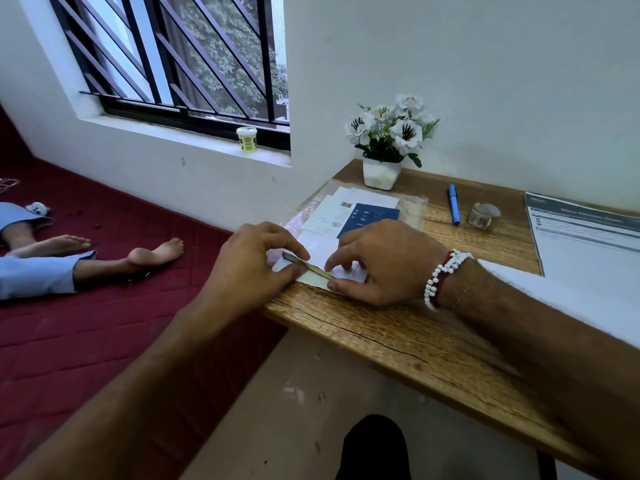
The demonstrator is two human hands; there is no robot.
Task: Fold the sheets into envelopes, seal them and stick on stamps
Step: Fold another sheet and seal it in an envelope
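Note:
A small white folded envelope (320, 249) lies near the left front corner of the wooden table (398, 334). A strip of patterned tape (308, 266) runs along its front edge. My left hand (252, 261) pinches the left end of the strip between thumb and fingers. My right hand (384, 261), with a white bead bracelet at the wrist, presses fingertips onto the envelope and the strip's right end. Much of the envelope is hidden under both hands.
A clear plastic sleeve (412, 206) with white and blue cards lies behind the envelope. A flower pot (381, 173), blue pen (453, 204) and tape roll (483, 216) stand further back. A printed sheet (585, 244) lies right. A person's bare feet (156, 252) rest on the red mattress left.

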